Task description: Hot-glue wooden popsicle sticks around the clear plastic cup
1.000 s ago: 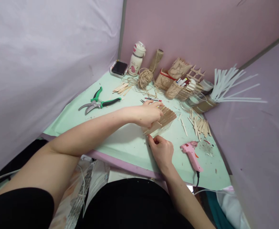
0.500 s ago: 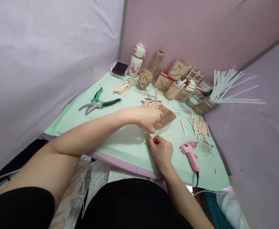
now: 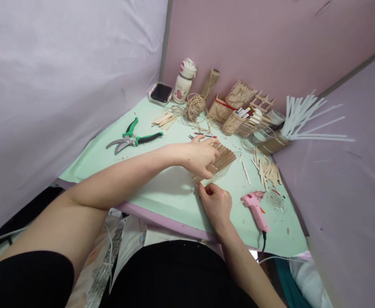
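My left hand (image 3: pixel 200 158) reaches across the table over a piece made of brown craft sticks (image 3: pixel 226 158) joined side by side. Its fingers lie on top of the piece and its thumb is by the near side, gripping it; part of the piece is hidden under the hand. Thin, pale strips show along the near edge. Just below, my right hand (image 3: pixel 217 203) is closed in a pinch, thumb and forefinger at the piece's near left corner. What it pinches is too small to make out. A pink glue gun (image 3: pixel 257 209) lies to its right.
Green-handled pruning shears (image 3: pixel 131 139) lie open at left. Loose craft sticks (image 3: pixel 269 171) are at right. Along the back stand a bottle (image 3: pixel 182 83), a twine ball (image 3: pixel 195 107), a stick-built pen holder (image 3: pixel 232 124) and white glue sticks (image 3: pixel 302 119). A phone (image 3: pixel 160 93) lies far left.
Both hands stay almost where they were, with only a tiny shift of the left thumb and right fingertips. The view has turned very slightly.
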`<state>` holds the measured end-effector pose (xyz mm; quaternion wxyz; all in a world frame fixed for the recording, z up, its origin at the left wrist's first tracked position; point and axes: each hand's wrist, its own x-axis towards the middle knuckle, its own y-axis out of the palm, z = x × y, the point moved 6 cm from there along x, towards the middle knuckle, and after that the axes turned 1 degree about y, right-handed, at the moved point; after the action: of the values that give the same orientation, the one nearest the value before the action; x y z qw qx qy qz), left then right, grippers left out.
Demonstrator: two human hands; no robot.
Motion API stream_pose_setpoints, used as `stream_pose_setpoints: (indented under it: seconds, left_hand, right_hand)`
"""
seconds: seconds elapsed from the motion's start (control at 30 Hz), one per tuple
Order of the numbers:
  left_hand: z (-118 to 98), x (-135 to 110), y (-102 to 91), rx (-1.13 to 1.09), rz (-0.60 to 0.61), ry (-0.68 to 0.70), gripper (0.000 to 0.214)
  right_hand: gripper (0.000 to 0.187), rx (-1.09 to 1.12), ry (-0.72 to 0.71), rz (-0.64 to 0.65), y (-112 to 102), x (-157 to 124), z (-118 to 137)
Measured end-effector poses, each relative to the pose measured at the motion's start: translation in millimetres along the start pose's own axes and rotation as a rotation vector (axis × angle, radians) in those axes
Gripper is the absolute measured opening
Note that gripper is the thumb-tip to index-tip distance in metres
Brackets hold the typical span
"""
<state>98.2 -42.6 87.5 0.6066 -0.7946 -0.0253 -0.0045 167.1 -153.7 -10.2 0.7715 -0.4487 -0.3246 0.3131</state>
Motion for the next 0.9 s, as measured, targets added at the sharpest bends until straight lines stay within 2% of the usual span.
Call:
stream_pose_setpoints:
  seconds: [0.2,0.57,0.9]
  left_hand:
    - [1.4,1.1,2.4,0.007,0.009,0.016,0.026]
    - [1.3,2.0,0.4,-0.034,0.008,0.029,0.023]
    - [3.6,2.9,3.8,-0.010,-0.001,0.004,0.029]
  right_hand:
    - [0.056,0.007,-0.028,-0.005,0.5,0.8,0.0]
    - [0.056,-0.010,-0.021,0.005,1.6,2.1,-0.8]
    - [0.056,0.029,-0.021,0.016,1.4,1.9,-1.1]
